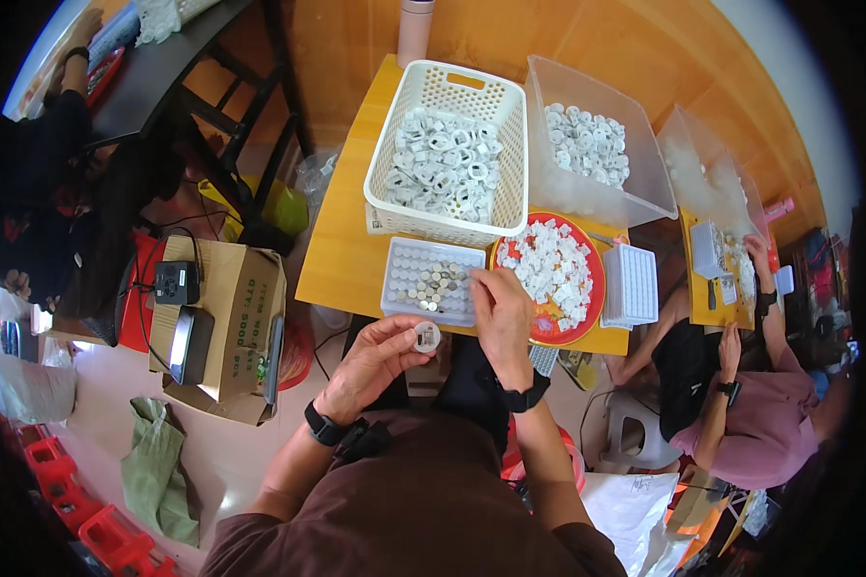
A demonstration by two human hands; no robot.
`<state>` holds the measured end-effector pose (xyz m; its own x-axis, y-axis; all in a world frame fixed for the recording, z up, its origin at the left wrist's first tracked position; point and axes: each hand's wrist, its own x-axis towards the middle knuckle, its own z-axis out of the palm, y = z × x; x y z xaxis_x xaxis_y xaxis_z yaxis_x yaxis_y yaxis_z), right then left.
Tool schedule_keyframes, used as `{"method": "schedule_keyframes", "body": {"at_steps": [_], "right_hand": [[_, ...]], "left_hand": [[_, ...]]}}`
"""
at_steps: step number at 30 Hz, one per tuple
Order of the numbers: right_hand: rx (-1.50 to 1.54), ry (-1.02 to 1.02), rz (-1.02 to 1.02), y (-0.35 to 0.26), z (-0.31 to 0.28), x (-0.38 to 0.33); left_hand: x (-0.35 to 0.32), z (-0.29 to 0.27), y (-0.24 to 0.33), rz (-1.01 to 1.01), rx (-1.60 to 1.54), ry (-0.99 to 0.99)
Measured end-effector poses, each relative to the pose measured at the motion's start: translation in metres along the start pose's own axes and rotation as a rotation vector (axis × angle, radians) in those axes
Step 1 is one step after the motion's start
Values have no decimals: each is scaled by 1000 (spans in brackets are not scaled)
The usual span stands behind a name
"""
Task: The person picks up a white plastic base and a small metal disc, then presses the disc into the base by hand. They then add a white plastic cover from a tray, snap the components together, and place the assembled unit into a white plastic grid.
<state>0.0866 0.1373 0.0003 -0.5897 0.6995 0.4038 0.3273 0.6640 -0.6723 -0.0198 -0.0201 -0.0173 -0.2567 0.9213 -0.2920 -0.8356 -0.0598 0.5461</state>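
The person's left hand (375, 354) pinches a small round white part (426, 336) between thumb and fingertips, just off the near edge of the yellow counter (342, 250). The right hand (498, 306) rests at the right end of a shallow white tray (401, 262), its fingers pressed together at the rim; whether that grip holds anything cannot be told. The tray sits at the counter's near edge and holds a cluster of small metal discs (438, 285). At three o'clock from the tray lies a red plate (597, 288) heaped with white pieces (547, 264). At twelve o'clock from the tray stands a white lattice basket (510, 144) filled with white ring-shaped parts (443, 163), and a clear tub (645, 183) of similar parts stands at the basket's three o'clock. A cardboard box (236, 308) sits on the floor at nine o'clock.
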Motion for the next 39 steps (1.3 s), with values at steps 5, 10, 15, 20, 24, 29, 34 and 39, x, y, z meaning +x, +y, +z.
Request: {"method": "schedule_keyframes", "body": {"at_steps": [5, 10, 15, 20, 24, 29, 34, 39], "right_hand": [[-103, -59, -47, 7, 14, 9], [-144, -66, -92, 9, 17, 12], [-8, -78, -96, 6, 12, 12], [246, -125, -56, -32, -14, -8], [200, -68, -216, -38, -11, -21], [134, -23, -274, -40, -12, -28], [137, -32, -277, -40, -12, -32], [187, -88, -238, -39, -16, -32]], "left_hand": [[-2, -1, 0, 4, -24, -14], [0, -1, 1, 11, -34, -19], [1, 4, 4, 6, -23, -20], [2, 6, 5, -16, -2, -21], [5, 7, 2, -8, 13, -27], [6, 14, 2, 5, 59, -22], [4, 15, 1, 10, 86, 5], [3, 15, 1, 7, 131, 13]]}}
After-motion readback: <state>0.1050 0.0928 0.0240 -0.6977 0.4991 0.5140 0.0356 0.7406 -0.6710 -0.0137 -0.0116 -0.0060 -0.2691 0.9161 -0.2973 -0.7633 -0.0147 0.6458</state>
